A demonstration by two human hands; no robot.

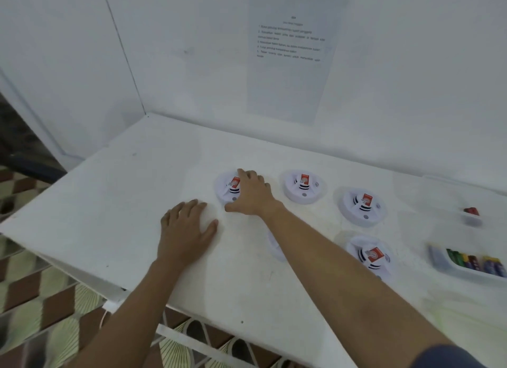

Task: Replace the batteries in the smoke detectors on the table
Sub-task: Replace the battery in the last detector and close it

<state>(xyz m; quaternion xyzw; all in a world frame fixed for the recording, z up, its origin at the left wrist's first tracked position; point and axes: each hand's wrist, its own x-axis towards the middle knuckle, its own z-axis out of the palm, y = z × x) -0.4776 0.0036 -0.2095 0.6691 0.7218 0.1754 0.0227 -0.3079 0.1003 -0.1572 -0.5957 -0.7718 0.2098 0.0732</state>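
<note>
Four smoke detectors are laid out on the bench (137, 203) with their red-labelled centres uppermost. They are well apart from one another, so that each can be reached singly: the far-left detector (229, 189), the second detector (303, 188), the third detector (362, 207) and the near detector (370, 258). A fifth white housing (274, 247) is largely hidden beneath the right forearm.

The battery tray (472, 264), filled with coloured cells, is kept at the right edge of the bench, on the side of the right hand (251, 192). A small dish (472, 216) holding a red cell is set behind the tray, probably for spent cells. An instruction sheet (290, 57) is fixed to the wall.

The left hand (186, 227) is cupped over a white domed piece (210, 215), with fingers and thumb curved round its rim. Whether this piece is a cover or a whole detector cannot be told. It is judged to be steadied against the bench.

The right hand is spread, with fingers straight, and is laid against the right side of the far-left detector. The thumb is extended over the bench. Nothing is gripped by this hand.
</note>
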